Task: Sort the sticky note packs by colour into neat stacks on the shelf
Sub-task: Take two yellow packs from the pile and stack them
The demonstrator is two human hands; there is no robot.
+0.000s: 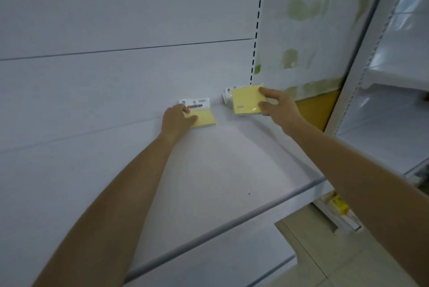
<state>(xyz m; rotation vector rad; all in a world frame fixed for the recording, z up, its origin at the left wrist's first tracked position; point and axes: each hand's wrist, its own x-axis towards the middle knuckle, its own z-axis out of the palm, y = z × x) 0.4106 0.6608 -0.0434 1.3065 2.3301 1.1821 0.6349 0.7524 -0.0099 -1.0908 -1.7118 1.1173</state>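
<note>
- Head view: white shelf (220, 159), back panel behind it, both bare arms reaching in toward the rear edge.
- Left hand (177, 119), at about 10 o'clock from shelf centre: palm down on a yellow sticky note pack (205, 119) lying flat against the back panel, fingers curled over its left side. White header card (194, 103) points to 12 o'clock. A pale greenish layer shows at the pack's lower edge; whether it is a second pack, cannot tell.
- Right hand (277, 106), at about 1 o'clock: pinching a second yellow pack (246, 100) by its right edge, tilted and seemingly lifted off the shelf in the back corner. White packaging (227, 94) behind it; contents unclear.
- Step, as judged: gathering same-colour packs.
- Next move calls for bringing the right pack toward 9 o'clock, levelling it, and squaring edges on the left pack.
</note>
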